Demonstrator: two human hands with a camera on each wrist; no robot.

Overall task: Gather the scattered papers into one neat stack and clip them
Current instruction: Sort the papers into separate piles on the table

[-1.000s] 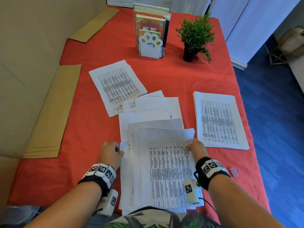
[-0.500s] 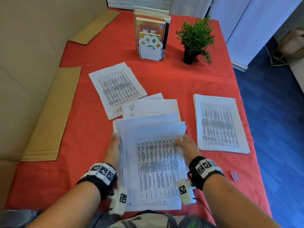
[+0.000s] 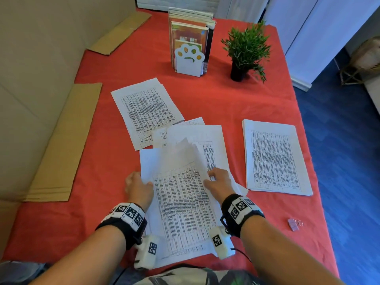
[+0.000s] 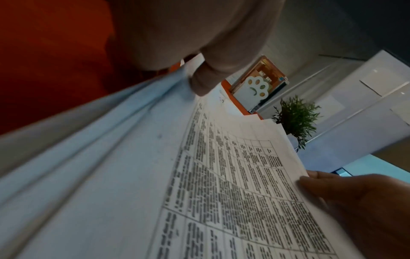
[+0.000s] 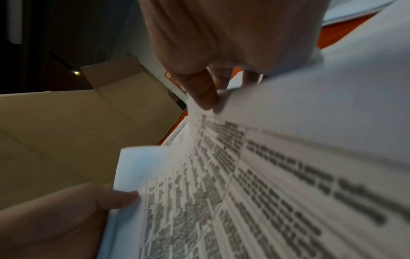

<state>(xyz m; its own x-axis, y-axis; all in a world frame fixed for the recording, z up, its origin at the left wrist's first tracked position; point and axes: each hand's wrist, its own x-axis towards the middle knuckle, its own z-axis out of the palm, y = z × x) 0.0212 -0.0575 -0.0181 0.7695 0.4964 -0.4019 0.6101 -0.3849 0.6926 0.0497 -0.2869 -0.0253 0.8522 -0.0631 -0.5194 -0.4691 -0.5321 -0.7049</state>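
- my left hand (image 3: 138, 189) grips the left edge of the bundle of papers (image 3: 183, 204), thumb on top of the printed sheet and fingers curled under.
- my right hand (image 3: 219, 183) grips the right edge the same way, thumb pressing the top sheet, fingers behind it.
- the bundle is raised between both hands, its far end curling up and blurred, its near end down by my lap.
- half a second ago the bundle lay flatter between my hands; now its top edge has bowed upward and the sheets sit narrower together.
- under and beyond it loose sheets (image 3: 195, 133) lie overlapped on the red worktop (image 3: 236, 103), with a tilted printed sheet (image 3: 146, 112) at their far left, where they were before.
- a separate pile (image 3: 274, 158) lies to the right, well apart from my hands, unmoved.
- a pink binder clip (image 3: 293, 224) lies near the right edge of the worktop.
- at the far end stand a bookend with books (image 3: 190, 58) and a potted plant (image 3: 245, 50).
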